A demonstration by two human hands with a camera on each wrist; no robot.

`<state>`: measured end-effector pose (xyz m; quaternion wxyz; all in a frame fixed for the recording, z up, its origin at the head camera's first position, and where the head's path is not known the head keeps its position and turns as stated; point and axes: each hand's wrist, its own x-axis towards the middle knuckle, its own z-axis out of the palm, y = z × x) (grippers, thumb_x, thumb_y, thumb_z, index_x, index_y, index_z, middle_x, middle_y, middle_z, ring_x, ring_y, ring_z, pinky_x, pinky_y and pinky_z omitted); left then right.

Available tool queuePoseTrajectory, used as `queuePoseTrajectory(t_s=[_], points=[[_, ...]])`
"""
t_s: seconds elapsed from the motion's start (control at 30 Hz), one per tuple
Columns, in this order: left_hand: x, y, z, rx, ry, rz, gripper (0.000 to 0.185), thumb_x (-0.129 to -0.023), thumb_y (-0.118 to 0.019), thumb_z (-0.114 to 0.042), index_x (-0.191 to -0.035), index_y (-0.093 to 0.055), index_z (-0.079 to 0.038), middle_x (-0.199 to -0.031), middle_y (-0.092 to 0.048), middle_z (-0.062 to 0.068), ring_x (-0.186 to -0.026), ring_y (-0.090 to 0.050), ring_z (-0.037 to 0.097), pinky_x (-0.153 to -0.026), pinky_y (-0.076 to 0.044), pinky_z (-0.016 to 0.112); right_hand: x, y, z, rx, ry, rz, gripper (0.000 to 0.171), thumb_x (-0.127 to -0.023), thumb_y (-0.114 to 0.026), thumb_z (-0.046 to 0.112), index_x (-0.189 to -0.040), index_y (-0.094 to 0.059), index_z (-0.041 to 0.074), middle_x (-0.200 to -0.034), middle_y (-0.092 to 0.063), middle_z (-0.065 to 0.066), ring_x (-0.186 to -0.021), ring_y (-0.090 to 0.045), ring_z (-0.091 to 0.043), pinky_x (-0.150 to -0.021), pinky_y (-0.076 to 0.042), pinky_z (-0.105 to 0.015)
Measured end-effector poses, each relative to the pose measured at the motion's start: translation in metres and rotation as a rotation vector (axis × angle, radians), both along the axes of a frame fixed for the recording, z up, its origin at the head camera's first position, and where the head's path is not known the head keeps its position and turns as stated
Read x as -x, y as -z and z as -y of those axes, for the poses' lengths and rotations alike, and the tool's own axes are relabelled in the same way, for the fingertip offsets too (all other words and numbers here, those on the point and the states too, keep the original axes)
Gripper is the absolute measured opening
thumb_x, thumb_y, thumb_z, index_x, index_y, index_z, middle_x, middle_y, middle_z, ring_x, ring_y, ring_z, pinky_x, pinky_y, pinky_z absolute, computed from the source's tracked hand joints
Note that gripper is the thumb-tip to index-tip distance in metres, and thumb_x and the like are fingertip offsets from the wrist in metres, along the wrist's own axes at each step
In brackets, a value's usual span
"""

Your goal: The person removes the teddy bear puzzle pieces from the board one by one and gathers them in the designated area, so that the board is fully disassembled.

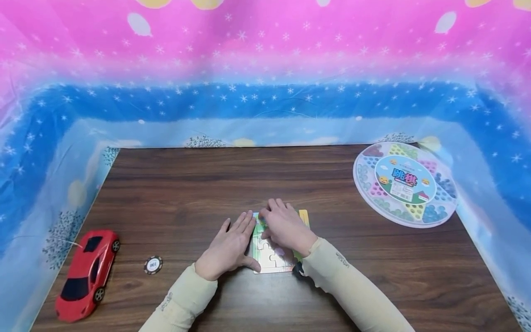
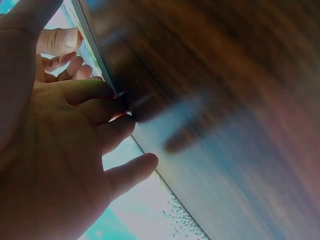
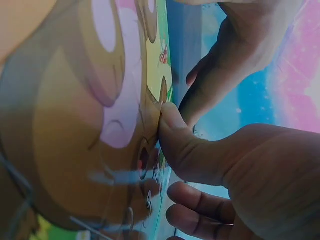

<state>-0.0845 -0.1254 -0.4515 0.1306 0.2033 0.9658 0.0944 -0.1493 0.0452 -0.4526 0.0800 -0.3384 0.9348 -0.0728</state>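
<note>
A cartoon jigsaw puzzle in a tray (image 1: 265, 265) lies on the table in front of the person. My left hand (image 1: 227, 249) rests at the puzzle's left edge, its fingers straight and the thumb spread to the lower left corner. Over the upper part of the puzzle is my right hand (image 1: 286, 228), with bent fingers. In the right wrist view its thumb (image 3: 192, 150) touches the brown picture surface (image 3: 65, 165), beside a slightly raised edge (image 3: 163, 90). Whether this hand pinches a piece is hidden.
A red toy car (image 1: 87, 276) stands at the left, with a black and white chip (image 1: 153, 265) beside it. A round Chinese checkers box (image 1: 358, 189) lies at the back right. Patterned cloth (image 1: 257, 101) rises behind and beside the wooden table (image 1: 186, 180).
</note>
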Motion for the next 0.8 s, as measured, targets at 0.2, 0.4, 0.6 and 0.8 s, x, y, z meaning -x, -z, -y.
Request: queuePoseTrajectory(t_s=[0.2,0.4,0.6,0.8], points=[[0.0001,0.0004,-0.0005,0.002,0.007,-0.021,0.120,-0.063,-0.073,-0.067,-0.150,-0.030,0.003,-0.158,-0.023,0.017,-0.145,-0.022,0.029,-0.111,-0.023,0.057,-0.0010,0.0001,0.0013,0.008,0.025,0.034,0.044,-0.085,-0.075,0.038,-0.119,-0.064,0.012,-0.106,-0.052,-0.003,-0.096,-0.046,-0.020,-0.090,-0.045,-0.041],[0.0003,0.0008,-0.0008,0.001,0.011,-0.027,0.121,-0.062,-0.074,-0.067,-0.150,-0.030,0.004,-0.158,-0.023,0.018,-0.145,-0.023,0.029,-0.111,-0.024,0.057,0.0022,-0.0007,0.0019,0.019,0.044,0.075,0.043,-0.084,-0.077,0.036,-0.118,-0.063,0.014,-0.108,-0.051,-0.002,-0.099,-0.045,-0.019,-0.090,-0.043,-0.040],[0.0001,0.0005,-0.0008,-0.014,0.013,-0.028,0.121,-0.062,-0.073,-0.067,-0.150,-0.030,0.004,-0.157,-0.024,0.018,-0.145,-0.023,0.029,-0.111,-0.024,0.057,0.0042,-0.0014,0.0017,0.027,0.045,0.097,0.043,-0.082,-0.078,0.035,-0.115,-0.062,0.013,-0.108,-0.048,-0.002,-0.098,-0.042,-0.020,-0.088,-0.043,-0.038],[-0.0007,0.0010,0.0004,-0.019,0.011,-0.029,0.121,-0.062,-0.073,-0.068,-0.150,-0.030,0.004,-0.157,-0.024,0.018,-0.145,-0.023,0.029,-0.111,-0.024,0.057,0.0056,-0.0018,0.0027,0.041,0.045,0.111,0.043,-0.082,-0.078,0.035,-0.114,-0.061,0.012,-0.107,-0.047,-0.001,-0.096,-0.041,-0.019,-0.085,-0.041,-0.036]])
